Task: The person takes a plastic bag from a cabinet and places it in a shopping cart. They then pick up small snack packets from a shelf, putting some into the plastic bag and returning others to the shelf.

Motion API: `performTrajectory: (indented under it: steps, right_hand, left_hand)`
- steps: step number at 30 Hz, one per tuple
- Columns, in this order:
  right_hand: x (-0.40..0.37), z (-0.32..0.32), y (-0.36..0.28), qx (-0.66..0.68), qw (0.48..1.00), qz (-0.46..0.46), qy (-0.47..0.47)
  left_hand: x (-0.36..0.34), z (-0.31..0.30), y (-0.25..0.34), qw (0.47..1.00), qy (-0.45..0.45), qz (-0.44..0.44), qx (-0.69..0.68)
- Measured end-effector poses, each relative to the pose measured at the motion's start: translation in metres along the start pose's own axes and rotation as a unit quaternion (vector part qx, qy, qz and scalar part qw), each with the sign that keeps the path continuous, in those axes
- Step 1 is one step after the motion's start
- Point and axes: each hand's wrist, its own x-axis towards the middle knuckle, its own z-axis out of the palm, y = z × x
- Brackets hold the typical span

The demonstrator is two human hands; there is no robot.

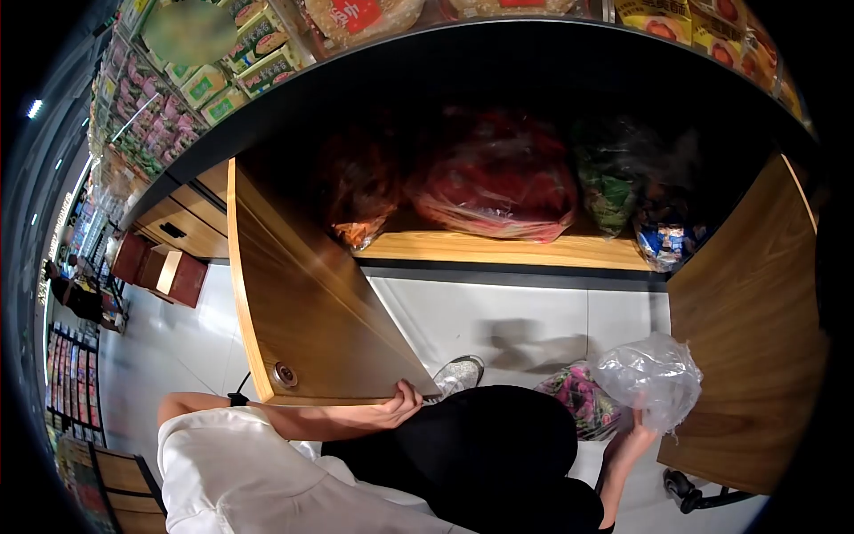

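Note:
My left hand (398, 406) curls its fingers over the edge of the open left cabinet door (307, 320). On the other side, low beside the right cabinet door (756, 329), my right hand (632, 440) grips a crumpled clear plastic bag (654, 378); its fingers are partly hidden by the plastic. Just left of it, a bag of pink-and-green wrapped items (583, 400) lies near the floor, partly behind my knee. Inside the dark cabinet a large red plastic bag (494, 187) sits mid-shelf. An orange-red bag (360, 196) is to its left.
Green packets (609, 191) and blue-and-white packets (665, 240) fill the shelf's right end. Packaged goods (258, 53) are displayed above the cabinet. Red-brown boxes (173, 276) stand on the floor at left. A black caster wheel (683, 489) is at lower right. A person (80, 294) is far left.

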Motion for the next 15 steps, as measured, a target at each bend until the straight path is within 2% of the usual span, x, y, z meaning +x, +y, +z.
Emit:
performTrajectory:
  steps: [6,9,15]
  right_hand:
    - [-0.002,0.001,0.003,0.045,0.999,0.028,0.007]
    - [-0.006,0.008,-0.002,0.046,0.999,0.010,0.001]
    - [0.000,-0.009,0.021,-0.027,0.999,-0.031,-0.026]
  left_hand:
    - [-0.002,0.006,0.008,1.000,0.019,-0.011,0.003]
    - [-0.001,0.004,0.003,1.000,0.025,-0.002,0.012]
    - [0.001,-0.001,0.002,1.000,-0.009,-0.007,-0.001]
